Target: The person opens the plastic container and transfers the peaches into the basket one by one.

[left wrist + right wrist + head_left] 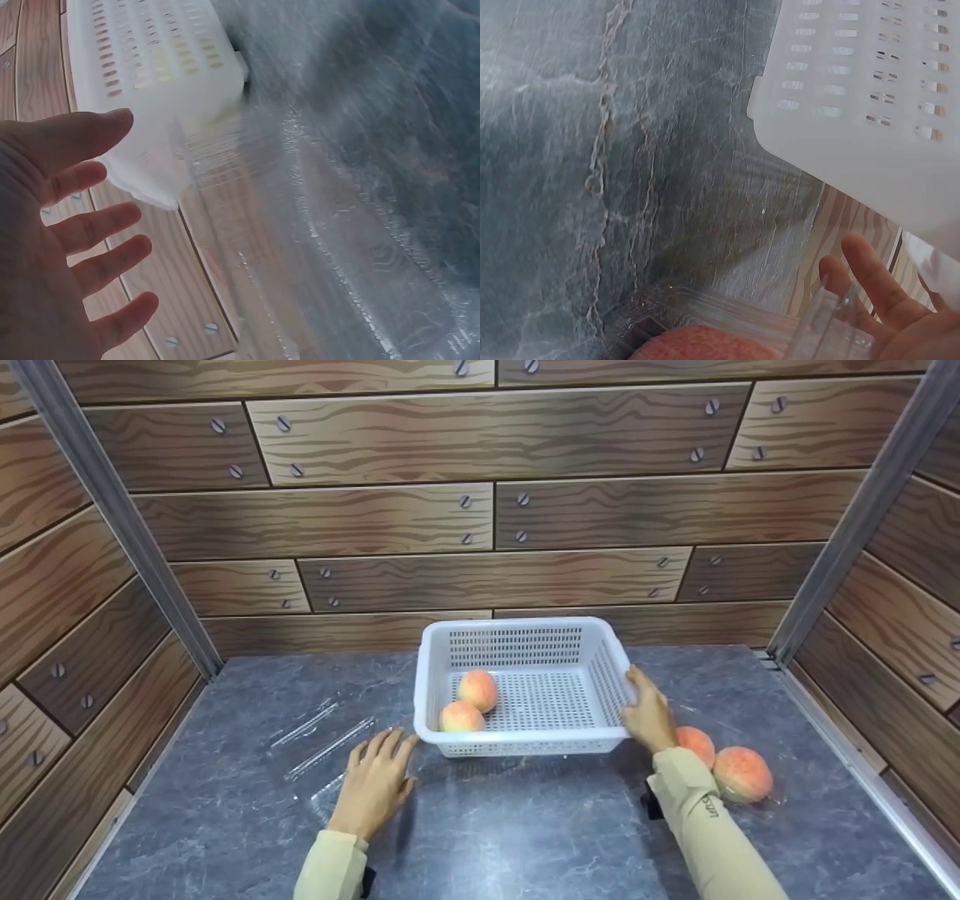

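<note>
A white perforated plastic basket (525, 737) is at the back middle of the table, with two peaches (478, 691) at its left end. My right hand (649, 711) grips the basket's right rim, thumb over the edge; in the right wrist view some of its fingers (877, 281) show outside the wall. Near the front left corner of the basket is my left hand (377, 780), palm down in the head view. Its fingers (112, 217) are spread and relaxed, holding nothing. Two more peaches (742, 774) lie beside my right forearm, partly covered by the sleeve.
Left of the basket lies a clear plastic tray (330, 746) with ridges. Another clear tray (727, 311) holds the peaches on the right. Wood-patterned walls (375, 517) close off the back and sides of the grey marbled table (510, 840).
</note>
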`<state>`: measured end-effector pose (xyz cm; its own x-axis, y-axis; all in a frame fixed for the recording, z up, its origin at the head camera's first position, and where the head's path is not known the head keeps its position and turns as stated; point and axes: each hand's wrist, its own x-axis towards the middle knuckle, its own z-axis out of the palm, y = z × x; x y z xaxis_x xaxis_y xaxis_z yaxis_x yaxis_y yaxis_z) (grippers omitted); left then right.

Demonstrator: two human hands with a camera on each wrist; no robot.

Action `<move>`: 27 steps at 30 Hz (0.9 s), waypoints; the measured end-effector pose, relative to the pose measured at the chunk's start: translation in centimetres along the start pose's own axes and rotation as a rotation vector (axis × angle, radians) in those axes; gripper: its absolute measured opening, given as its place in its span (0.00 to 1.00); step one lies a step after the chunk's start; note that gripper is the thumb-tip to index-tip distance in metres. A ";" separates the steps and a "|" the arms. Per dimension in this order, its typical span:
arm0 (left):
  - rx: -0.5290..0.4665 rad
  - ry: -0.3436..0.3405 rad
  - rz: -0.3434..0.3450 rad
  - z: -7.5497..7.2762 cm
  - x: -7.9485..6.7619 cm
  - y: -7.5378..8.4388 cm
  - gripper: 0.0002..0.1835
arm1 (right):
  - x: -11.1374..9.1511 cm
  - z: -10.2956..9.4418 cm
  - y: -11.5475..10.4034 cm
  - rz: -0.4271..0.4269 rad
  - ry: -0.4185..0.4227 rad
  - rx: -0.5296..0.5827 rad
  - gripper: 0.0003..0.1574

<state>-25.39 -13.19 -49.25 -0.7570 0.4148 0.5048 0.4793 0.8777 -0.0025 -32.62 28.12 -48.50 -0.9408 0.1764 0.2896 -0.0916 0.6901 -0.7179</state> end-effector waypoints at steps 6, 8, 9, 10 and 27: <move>-0.002 -0.042 -0.011 0.0 -0.6 -0.2 0.31 | -0.3 0.4 0.3 -0.058 0.093 -0.011 0.44; -0.005 -0.051 -0.017 -0.1 -0.7 -0.3 0.30 | -0.4 0.4 0.3 -0.050 0.090 -0.007 0.45; -0.005 -0.055 -0.019 -0.1 -0.7 -0.4 0.30 | -0.4 0.2 0.1 -0.040 0.070 0.002 0.45; -0.003 -0.063 -0.022 -0.1 -0.7 -0.4 0.28 | -0.4 0.1 0.2 -0.031 0.059 0.000 0.45; -0.023 -0.064 0.001 0.1 -1.1 -1.2 0.08 | -0.2 0.1 0.1 0.010 0.017 -0.010 0.47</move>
<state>-25.18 -14.69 -49.94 -0.7833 0.4306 0.4485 0.4893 0.8719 0.0175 -32.44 28.07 -48.66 -0.9358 0.1957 0.2933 -0.0786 0.6951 -0.7146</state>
